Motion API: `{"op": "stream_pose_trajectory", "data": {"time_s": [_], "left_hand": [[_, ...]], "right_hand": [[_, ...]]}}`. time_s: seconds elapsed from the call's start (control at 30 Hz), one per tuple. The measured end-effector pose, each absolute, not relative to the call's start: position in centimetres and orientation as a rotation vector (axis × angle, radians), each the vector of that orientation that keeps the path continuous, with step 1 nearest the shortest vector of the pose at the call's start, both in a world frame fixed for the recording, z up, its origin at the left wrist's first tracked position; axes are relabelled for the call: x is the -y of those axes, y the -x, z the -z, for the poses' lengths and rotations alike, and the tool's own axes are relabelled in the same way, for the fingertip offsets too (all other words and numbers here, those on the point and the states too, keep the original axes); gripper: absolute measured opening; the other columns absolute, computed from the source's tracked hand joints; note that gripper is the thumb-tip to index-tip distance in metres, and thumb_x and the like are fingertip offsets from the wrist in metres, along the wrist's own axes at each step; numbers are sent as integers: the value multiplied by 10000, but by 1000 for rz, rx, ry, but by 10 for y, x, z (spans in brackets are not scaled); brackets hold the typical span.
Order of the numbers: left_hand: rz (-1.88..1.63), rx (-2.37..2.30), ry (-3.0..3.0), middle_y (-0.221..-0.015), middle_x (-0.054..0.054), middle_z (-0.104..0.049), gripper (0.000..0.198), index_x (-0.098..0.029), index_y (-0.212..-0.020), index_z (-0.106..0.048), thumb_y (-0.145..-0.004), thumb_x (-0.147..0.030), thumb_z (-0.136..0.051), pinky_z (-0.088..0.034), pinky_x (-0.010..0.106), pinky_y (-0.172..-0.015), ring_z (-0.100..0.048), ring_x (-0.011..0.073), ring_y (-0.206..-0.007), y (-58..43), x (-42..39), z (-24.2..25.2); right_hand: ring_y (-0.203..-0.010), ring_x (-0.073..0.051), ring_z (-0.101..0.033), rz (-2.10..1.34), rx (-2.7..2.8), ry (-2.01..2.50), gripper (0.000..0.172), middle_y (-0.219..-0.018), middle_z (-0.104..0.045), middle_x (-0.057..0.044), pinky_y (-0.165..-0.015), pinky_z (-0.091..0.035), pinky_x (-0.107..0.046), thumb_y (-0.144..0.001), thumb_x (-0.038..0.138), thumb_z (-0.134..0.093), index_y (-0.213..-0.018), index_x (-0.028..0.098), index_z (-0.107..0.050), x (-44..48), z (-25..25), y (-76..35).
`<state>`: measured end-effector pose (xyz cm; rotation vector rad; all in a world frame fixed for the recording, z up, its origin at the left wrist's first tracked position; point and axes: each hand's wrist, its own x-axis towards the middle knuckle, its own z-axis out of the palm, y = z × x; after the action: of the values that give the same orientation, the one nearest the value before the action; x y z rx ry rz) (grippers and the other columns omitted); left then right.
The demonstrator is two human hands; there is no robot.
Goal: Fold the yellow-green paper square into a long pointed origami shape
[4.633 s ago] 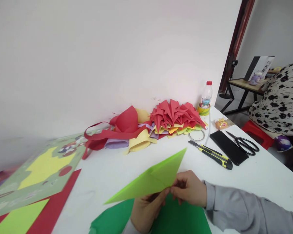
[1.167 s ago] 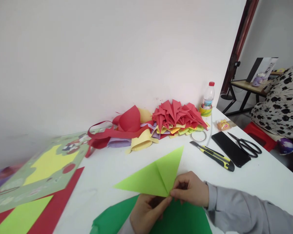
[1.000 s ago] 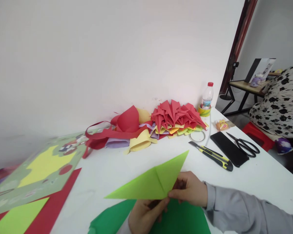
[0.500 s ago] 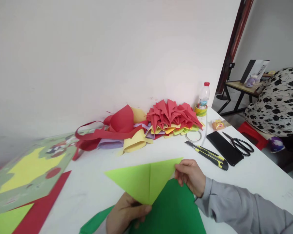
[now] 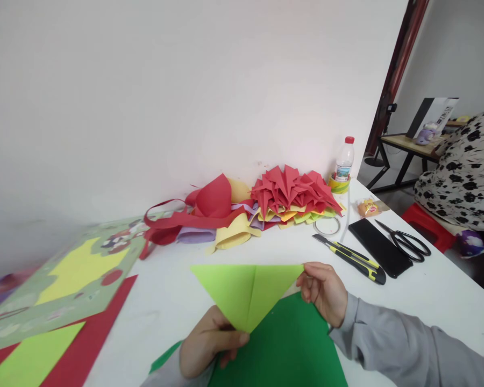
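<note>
A light-green paper triangle (image 5: 242, 290) with a crease down its middle is held up between my hands, its long edge at the top. My left hand (image 5: 212, 342) pinches the bottom corner between thumb and fingers. At the upper right corner, my right hand (image 5: 326, 290) grips the paper with its fingertips. Beneath both lies a dark-green sheet (image 5: 290, 349) on the white table, partly covered by my left hand and the triangle.
Folded red paper pieces (image 5: 288, 188) are heaped along the wall beside curled paper scraps (image 5: 205, 207). To the right lie a utility knife (image 5: 350, 259), a black phone-like slab (image 5: 379, 247), scissors (image 5: 407, 242) and a bottle (image 5: 344, 161). Red sheets (image 5: 100, 333) and a patterned board (image 5: 20, 312) lie left.
The triangle has turned slightly, so its top edge is now nearly level. Both hands keep their hold on it. The whole view has shifted a little to the left.
</note>
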<state>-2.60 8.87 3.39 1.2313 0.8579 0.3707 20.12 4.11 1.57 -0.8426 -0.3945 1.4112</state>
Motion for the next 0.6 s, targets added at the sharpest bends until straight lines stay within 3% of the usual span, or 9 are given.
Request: {"op": "stream_pose_trajectory", "data": {"time_s": [0.17,0.33,0.47,0.6], "left_hand": [[-327,-806,-1232,-383,-13,-508,72,-140,-502,-680,-531,-203,-699,-212,179,-336,-361,57,-315,32,-93,-37],[-161,-676,-1207,-350,-10,-477,153,-133,-532,-721,-462,-269,-712,-152,192,-324,-319,57,-292,27,-84,-35],[-188,-702,-1288,-395,-28,-462,229,-130,-570,-697,-545,-354,-737,-183,189,-340,-314,45,-316,18,-77,-29],[-521,-955,-1364,-427,-56,-448,334,-138,-643,-648,-652,-459,-739,-179,179,-340,-332,43,-310,8,-82,-24]], "right_hand": [[-375,-68,-491,-1412,345,823,249,-530,-631,24,-372,-356,-176,-643,384,-734,-745,159,-699,-46,-15,-211],[-453,-123,-583,-1653,522,811,385,-551,-669,-87,-422,-400,-206,-603,429,-802,-655,57,-717,-40,-18,-207],[-519,-113,-604,-1818,657,809,389,-627,-698,-39,-530,-456,-229,-538,431,-860,-719,105,-750,-31,-20,-201],[-609,-150,-640,-1661,614,845,404,-696,-715,-50,-653,-493,-295,-573,449,-847,-806,131,-760,-29,-23,-198]]}}
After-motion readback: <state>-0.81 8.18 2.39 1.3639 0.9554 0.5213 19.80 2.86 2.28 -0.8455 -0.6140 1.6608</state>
